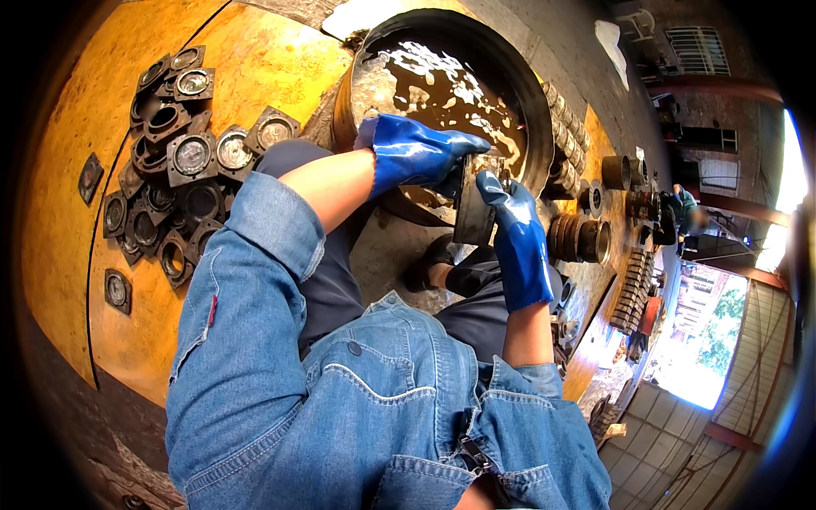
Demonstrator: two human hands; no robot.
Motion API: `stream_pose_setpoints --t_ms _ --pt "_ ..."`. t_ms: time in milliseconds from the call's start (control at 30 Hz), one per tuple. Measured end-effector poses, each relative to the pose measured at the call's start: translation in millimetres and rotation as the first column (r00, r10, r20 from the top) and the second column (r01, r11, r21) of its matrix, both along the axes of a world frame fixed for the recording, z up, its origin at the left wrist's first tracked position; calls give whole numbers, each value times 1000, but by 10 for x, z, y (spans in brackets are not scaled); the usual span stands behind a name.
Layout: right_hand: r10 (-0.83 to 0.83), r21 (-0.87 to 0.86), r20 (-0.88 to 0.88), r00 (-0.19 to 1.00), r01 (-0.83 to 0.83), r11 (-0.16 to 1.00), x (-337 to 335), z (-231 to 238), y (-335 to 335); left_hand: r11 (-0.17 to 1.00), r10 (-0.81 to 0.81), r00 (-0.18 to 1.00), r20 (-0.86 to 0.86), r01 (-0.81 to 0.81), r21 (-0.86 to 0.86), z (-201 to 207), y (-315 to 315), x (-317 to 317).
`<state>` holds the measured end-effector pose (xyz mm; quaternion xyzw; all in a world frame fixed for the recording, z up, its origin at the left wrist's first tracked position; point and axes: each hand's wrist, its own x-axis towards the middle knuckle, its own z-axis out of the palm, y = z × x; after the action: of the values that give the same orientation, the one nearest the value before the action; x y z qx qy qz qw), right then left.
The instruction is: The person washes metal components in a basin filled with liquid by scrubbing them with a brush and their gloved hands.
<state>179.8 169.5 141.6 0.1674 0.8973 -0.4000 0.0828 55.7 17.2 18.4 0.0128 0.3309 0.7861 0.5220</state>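
Over the near rim of a large round tub (pixel 542 127) of dark, shiny liquid, I hold a dark metal part (pixel 473 208). Its flat side faces me, and it looks wet and grimy. My left hand (pixel 418 153), in a blue rubber glove, is closed on its upper left, with the fingers reaching across the top. Gloved the same way, my right hand (pixel 517 225) grips its right edge, the thumb near the top. The gloves hide much of the part's far side.
To the left, square metal castings with round openings (pixel 191 157) lie heaped on a yellow board (pixel 255 55). Brown metal rings (pixel 580 238) lie in a row right of the tub, with stacked parts (pixel 633 289) beyond. Another person (pixel 682 208) is farther right.
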Motion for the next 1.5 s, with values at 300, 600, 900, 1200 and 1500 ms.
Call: stream_pose_setpoints --t_ms 300,600,900,1200,1500 --pt "-2 -30 49 999 3 1000 -31 37 -8 993 31 958 -285 -63 -103 -75 -14 0" --pt "-56 -57 -16 998 55 997 -47 -206 87 983 -32 873 -487 -60 -172 -355 24 -87" --pt "-30 -104 47 998 35 994 -69 -69 -7 974 -15 891 -453 -89 -208 12 -111 48" --pt "-23 -24 31 999 24 999 -75 -87 -29 995 56 967 -248 -73 -62 -110 -79 26" --pt "-13 -127 -39 999 8 992 -48 29 -135 981 26 931 -364 -94 -170 -36 -89 46"
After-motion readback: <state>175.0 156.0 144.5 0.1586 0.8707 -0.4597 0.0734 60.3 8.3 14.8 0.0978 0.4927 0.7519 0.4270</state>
